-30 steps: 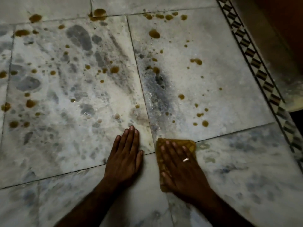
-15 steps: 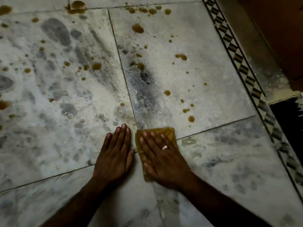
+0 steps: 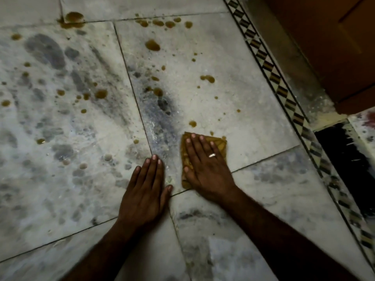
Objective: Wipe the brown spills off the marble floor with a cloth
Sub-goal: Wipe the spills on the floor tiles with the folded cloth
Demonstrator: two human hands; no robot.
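Observation:
A folded yellow-brown cloth (image 3: 222,146) lies flat on the white-grey marble floor (image 3: 253,122). My right hand (image 3: 205,169), with a ring on one finger, presses down on it with fingers spread. My left hand (image 3: 146,191) rests palm-down on the floor just left of the cloth and holds nothing. Brown spills dot the tiles ahead: a small drop (image 3: 192,123) right before the cloth, a larger blot (image 3: 152,45) farther off, a puddle (image 3: 73,18) at the far tile joint, and several drops (image 3: 100,93) on the left tile.
A black-and-white patterned border strip (image 3: 284,92) runs diagonally along the right side. Beyond it stands a brown wooden door (image 3: 334,47) and a dark threshold (image 3: 345,165). Grey wet smears mark the tile near the joint (image 3: 162,118).
My right hand has pushed the cloth forward and to the right, past the tile joint and over the small drops there. My left hand has stayed flat on the floor.

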